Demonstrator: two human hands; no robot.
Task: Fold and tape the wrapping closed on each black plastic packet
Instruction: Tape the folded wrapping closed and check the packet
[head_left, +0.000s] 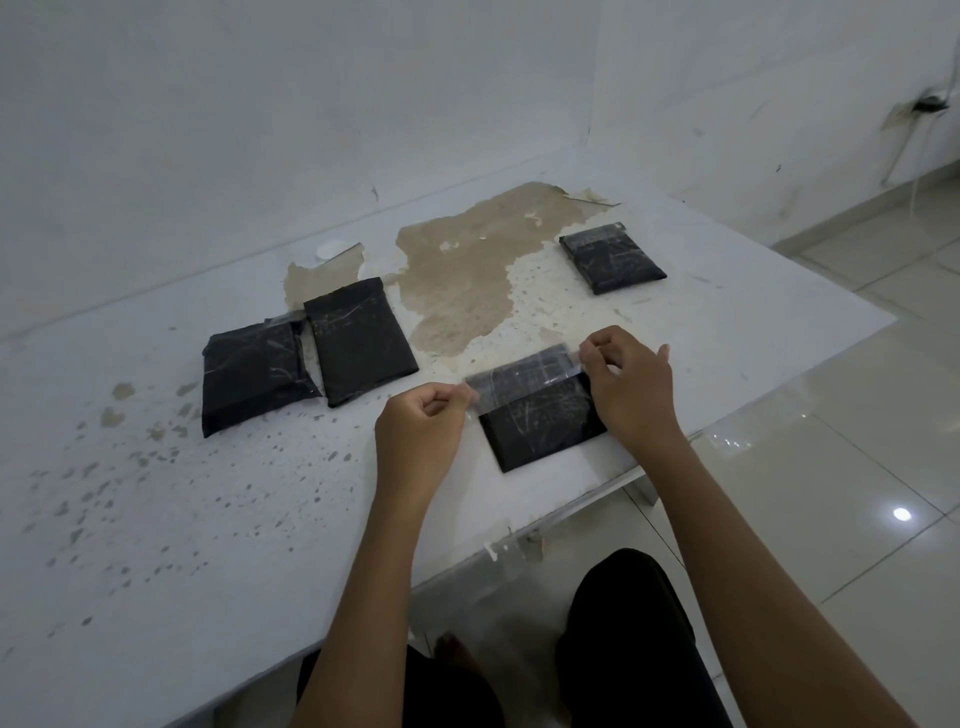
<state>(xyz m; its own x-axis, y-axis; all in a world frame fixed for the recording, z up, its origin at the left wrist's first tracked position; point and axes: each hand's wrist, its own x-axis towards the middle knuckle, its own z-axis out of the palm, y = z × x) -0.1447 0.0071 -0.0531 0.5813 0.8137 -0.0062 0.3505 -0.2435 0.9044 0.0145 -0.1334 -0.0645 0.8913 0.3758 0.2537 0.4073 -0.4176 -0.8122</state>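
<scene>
L hand (423, 415) & R hand (621, 371) each pinch end of tape (524, 370), stretched over top fold of packet (543, 418) near counter (156, 493) front edge. I read step: taping. Next: lower strip flat, press w/o wrinkles.

Near table (156, 519) edge is blocked by one packet (540, 421), with a tape strip (524, 371) stretched over its far end between left hand (421, 423) and right hand (626, 382). Left-centre is occupied by two touching packets (306, 358). Far right corner is taken by a fourth packet (613, 257). Open tabletop is left at near left, and across the peeled brown patch (467, 270) between the packets. Far side is closed off by the wall (260, 104).
</scene>
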